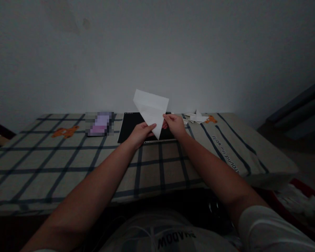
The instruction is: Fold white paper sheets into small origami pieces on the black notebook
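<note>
A folded sheet of white paper [152, 106] is held up in front of me, wide at the top and tapering to a point at the bottom. My left hand [143, 133] grips its lower left side, with the thumb lying on the near face. On the right edge, my right hand [174, 124] pinches the paper between thumb and fingers. Below and behind it lies a black sheet or pad [130, 127] with a row of holes along its edges, partly covered by the hands and the paper.
A phone [101, 124] with a lit, blurred screen lies to the left. Folded white paper pieces [196, 117] sit at the back right. A checked cloth [76, 157] with printed bears covers the table, which meets the wall [157, 52]. A red container [299, 203] stands lower right.
</note>
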Demonstrator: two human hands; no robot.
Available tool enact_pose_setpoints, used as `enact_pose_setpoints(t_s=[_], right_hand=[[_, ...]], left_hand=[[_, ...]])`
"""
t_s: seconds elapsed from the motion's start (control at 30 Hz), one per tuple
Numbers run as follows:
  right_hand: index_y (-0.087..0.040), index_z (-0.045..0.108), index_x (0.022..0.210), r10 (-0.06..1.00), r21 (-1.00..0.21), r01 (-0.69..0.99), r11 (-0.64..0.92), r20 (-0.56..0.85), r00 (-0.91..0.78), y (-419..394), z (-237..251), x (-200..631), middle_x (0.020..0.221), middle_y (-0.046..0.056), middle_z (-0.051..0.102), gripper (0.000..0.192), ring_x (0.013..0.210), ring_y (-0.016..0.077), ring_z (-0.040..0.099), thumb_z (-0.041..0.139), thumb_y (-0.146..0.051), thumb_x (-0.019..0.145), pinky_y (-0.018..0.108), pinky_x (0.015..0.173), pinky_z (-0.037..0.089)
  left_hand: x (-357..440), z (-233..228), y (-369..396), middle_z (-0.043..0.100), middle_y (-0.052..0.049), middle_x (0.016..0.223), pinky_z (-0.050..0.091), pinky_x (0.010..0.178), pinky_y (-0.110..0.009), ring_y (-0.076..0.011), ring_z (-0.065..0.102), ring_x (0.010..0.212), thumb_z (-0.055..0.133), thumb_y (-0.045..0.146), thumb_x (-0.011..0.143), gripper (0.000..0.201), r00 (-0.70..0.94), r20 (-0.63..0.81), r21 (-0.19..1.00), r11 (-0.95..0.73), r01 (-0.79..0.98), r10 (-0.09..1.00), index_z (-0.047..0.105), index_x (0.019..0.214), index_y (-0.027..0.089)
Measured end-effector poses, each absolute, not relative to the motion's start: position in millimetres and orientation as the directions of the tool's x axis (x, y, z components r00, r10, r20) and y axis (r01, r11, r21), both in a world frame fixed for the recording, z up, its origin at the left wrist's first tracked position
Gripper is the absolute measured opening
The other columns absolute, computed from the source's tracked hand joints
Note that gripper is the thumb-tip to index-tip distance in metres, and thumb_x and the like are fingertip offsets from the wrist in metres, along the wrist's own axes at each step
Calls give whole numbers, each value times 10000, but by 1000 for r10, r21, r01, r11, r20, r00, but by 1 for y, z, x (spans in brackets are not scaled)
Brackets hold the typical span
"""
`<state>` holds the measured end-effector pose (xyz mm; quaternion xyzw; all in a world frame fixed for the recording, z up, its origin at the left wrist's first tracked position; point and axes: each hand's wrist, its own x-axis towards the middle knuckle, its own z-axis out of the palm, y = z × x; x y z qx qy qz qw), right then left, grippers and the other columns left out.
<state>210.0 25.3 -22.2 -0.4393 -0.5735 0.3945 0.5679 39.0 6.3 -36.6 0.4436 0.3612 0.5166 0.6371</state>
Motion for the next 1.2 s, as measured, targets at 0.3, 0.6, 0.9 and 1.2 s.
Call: enact_pose_setpoints(t_s=[0.3,0.6,0.9,1.2], right_hand=[[-204,600,660,949,-948,69,312,314,23,23,-22,209,545,-29,608,337,497,90,569,631,-390,940,210,529,492],[-197,617,699,981,-982,-50,180,183,-65,28,-23,210,610,-15,652,379,522,87,593,684,-510,901,207,544,509],[-170,709,744,960,-994,-74,74,91,-265,21,-22,211,696,15,721,122,628,109,662,798,-230,802,238,639,563],[-171,677,726,976,-989,-44,139,145,-165,25,-24,210,663,8,712,159,597,113,651,794,-253,795,263,653,571]], left_hand=[[37,-38,8,792,-124,1002,582,835,-351,-210,728,845,924,310,636,360,148,11,951,36,-308,989,783,909,123],[38,-34,7,791,-128,964,587,834,-366,-212,730,819,895,258,681,275,110,4,947,32,-320,994,777,885,116],[34,-31,9,786,-101,910,593,811,-329,-175,717,768,880,238,699,240,45,16,927,2,-375,999,762,865,111],[38,-28,5,782,-108,902,595,845,-356,-198,733,813,863,285,749,218,151,-47,935,97,-340,987,753,863,135]])
